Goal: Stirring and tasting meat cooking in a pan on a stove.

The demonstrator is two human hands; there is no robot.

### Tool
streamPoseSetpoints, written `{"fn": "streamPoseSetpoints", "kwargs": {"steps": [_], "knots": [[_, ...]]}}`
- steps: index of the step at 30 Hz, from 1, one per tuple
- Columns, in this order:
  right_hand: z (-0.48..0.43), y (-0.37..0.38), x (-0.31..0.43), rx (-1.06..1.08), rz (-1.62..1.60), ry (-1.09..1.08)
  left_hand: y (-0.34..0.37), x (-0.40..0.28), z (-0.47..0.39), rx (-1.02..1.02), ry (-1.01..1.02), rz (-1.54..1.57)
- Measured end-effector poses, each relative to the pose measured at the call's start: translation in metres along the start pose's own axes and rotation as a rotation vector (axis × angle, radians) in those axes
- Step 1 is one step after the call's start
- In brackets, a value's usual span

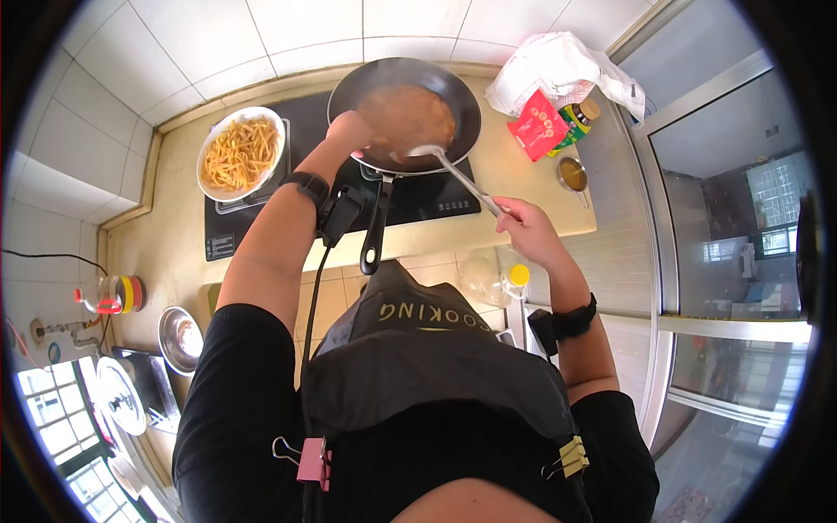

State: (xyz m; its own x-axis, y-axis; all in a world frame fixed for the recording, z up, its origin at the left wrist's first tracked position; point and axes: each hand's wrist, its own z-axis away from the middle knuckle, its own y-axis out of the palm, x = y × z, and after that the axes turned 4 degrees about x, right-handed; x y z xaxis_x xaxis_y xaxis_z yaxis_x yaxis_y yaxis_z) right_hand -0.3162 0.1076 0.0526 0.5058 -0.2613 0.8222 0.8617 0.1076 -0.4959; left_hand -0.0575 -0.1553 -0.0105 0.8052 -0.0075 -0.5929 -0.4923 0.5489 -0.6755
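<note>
A black wok [464, 98] with a long black handle sits on the induction cooktop [431, 196]. Reddish-brown food in sauce [418, 114] steams inside it. My right hand [523, 225] grips the grey handle of a spatula [467, 183], whose head rests in the food near the wok's front. My left hand [351, 133] is at the wok's left rim, its fingers curled and partly hidden; whether they hold anything cannot be told. Left of the wok, a white bowl [204, 176] of yellow strips, which look like fries or cut potato [240, 153], stands on the cooktop's left side.
At the right stand a white plastic bag [546, 65], a red packet [539, 127], a jar with a green label [575, 127] and a small metal cup of sauce [573, 174]. Metal bowl [180, 340] lies lower left. A yellow-capped bottle [490, 278] stands below the counter's edge.
</note>
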Motion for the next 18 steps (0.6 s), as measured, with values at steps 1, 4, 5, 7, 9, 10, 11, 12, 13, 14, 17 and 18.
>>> {"fn": "streamPoseSetpoints", "kwargs": {"steps": [1,4,5,7,9,10,11,12,13,14,17,18], "knots": [[-0.003,0.002,-0.001,0.058,-0.05,0.017,0.002,-0.004,0.0,0.002,-0.015,0.042],[-0.008,0.004,0.0,0.094,-0.132,0.026,-0.001,-0.011,0.004,0.031,-0.021,0.035],[-0.008,0.004,0.001,0.075,-0.161,0.019,-0.003,-0.012,0.005,0.058,-0.014,-0.012],[-0.003,-0.004,-0.001,0.067,-0.228,0.016,-0.003,0.004,-0.006,0.021,-0.039,0.057],[0.001,-0.011,0.0,0.053,-0.298,0.018,-0.005,0.019,-0.011,-0.01,-0.061,0.122],[0.003,-0.014,0.002,0.06,-0.357,0.053,-0.006,0.024,-0.011,-0.045,-0.06,0.15],[0.005,-0.015,0.003,0.066,-0.415,0.088,-0.006,0.027,-0.01,-0.082,-0.06,0.179],[0.004,-0.014,0.001,0.063,-0.415,0.088,-0.007,0.023,-0.008,-0.08,-0.056,0.179],[0.002,-0.012,-0.002,0.057,-0.449,0.098,-0.008,0.019,-0.004,-0.07,-0.051,0.145],[0.001,-0.011,-0.003,0.051,-0.482,0.108,-0.008,0.014,-0.001,-0.059,-0.047,0.111],[0.001,-0.007,0.0,0.003,-0.467,0.139,0.0,0.006,0.008,-0.29,0.107,-0.317],[0.001,-0.007,0.001,0.006,-0.467,0.139,0.002,0.005,0.012,-0.29,0.104,-0.316]]}}
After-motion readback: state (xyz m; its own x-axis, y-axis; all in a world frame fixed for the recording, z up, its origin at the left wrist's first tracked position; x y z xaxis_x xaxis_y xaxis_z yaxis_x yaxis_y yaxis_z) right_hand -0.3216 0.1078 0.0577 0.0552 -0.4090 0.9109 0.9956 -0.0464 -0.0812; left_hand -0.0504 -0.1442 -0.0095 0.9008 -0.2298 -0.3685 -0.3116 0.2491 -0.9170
